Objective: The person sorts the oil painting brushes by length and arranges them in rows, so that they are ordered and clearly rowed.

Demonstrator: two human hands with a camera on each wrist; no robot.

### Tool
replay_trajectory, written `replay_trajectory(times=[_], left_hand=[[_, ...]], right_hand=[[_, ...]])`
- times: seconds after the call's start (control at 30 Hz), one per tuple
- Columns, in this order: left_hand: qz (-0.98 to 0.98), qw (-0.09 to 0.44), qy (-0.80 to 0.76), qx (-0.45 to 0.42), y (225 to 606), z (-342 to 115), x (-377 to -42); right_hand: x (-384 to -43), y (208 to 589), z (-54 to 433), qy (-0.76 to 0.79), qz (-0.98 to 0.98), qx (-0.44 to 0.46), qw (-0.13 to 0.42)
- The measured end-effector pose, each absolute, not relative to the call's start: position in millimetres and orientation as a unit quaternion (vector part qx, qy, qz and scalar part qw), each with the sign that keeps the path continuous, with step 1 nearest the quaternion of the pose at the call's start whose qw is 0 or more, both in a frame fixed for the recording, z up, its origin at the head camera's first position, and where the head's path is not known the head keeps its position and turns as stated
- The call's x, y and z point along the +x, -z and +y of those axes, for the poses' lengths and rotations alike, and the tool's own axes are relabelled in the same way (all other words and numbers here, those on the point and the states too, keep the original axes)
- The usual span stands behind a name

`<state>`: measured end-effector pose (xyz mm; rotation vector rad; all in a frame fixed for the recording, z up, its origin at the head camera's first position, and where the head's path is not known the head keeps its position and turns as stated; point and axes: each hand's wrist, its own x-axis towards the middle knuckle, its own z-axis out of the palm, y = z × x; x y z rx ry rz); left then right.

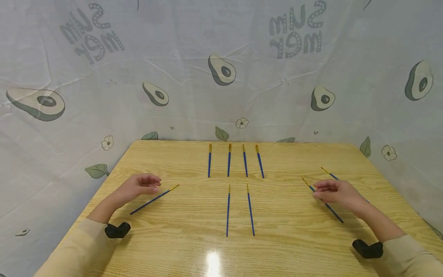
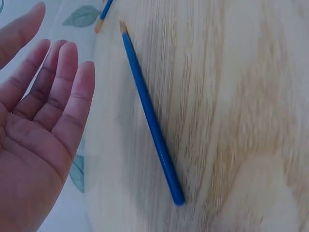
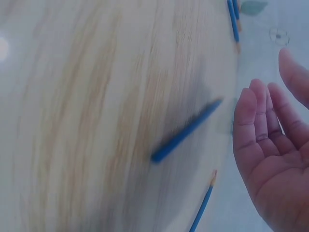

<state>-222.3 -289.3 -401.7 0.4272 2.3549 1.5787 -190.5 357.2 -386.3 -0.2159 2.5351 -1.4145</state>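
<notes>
My left hand (image 1: pixel 140 187) hovers over the left side of the table beside a blue-handled paintbrush (image 1: pixel 154 199) lying at a slant. In the left wrist view its fingers (image 2: pixel 72 101) are relaxed, holding nothing, apart from that brush (image 2: pixel 153 121). On the right, my right hand (image 1: pixel 337 193) is above another slanted blue paintbrush (image 1: pixel 332 210), partly covering it in the head view. The right wrist view has this brush (image 3: pixel 186 131) blurred and apart from the loosely bent, bare fingers (image 3: pixel 247 121). A further paintbrush (image 1: pixel 333 176) lies partly hidden behind the right hand.
Two thin paintbrushes (image 1: pixel 228 211) lie side by side at the table's middle. Behind them, several paintbrushes (image 1: pixel 229 161) form a row, bristles toward the back edge. The wooden table (image 1: pixel 173 246) meets a patterned cloth (image 1: pixel 194 104) at the back and sides.
</notes>
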Motion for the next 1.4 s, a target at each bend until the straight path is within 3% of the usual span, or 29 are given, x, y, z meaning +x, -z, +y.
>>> replay_trajectory(times=[0.37, 0.73, 1.4], left_hand=[[0.821, 0.144, -0.534, 0.144, 415.9, -301.5, -228.6], [0.816, 0.155, -0.533, 0.161, 426.1, -302.7, -229.9], [0.842, 0.152, -0.495, 0.152, 428.1, -293.4, -230.1]], right_hand=[[-191.3, 393.5, 383.4, 0.472, 0.873, -0.061, 0.11], [-199.9, 410.7, 399.2, 0.471, 0.87, -0.035, 0.139], [-200.9, 416.1, 392.4, 0.425, 0.897, -0.037, 0.116]])
